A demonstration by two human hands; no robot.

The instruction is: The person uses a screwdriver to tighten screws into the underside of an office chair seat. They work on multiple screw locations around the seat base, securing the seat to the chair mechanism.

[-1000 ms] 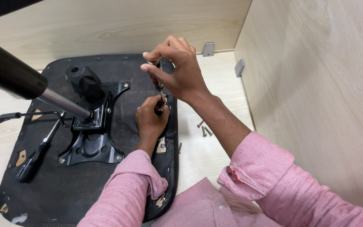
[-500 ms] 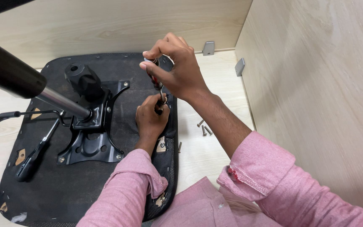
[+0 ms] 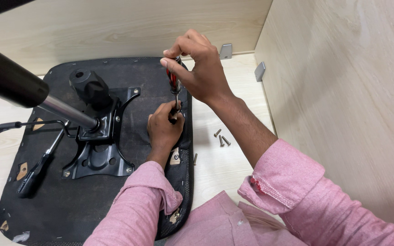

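Pale wood floor (image 3: 233, 82) — black seat base (image 3: 69, 209), loose screws (image 3: 221, 138).

Hidden and cropped parts, head view

Screwdriver (image 3: 174, 83) handle was mostly covered by the right hand (image 3: 204, 73); its tip and whatever it met were hidden behind the left hand (image 3: 164, 127). Black cylinder (image 3: 10, 82) ran off the left edge. Seat underside (image 3: 69, 200) was cut at the bottom edge and partly masked by pink sleeves (image 3: 137, 209). Loose screws (image 3: 221, 138) on the table (image 3: 220, 164) were too small to tell head type.
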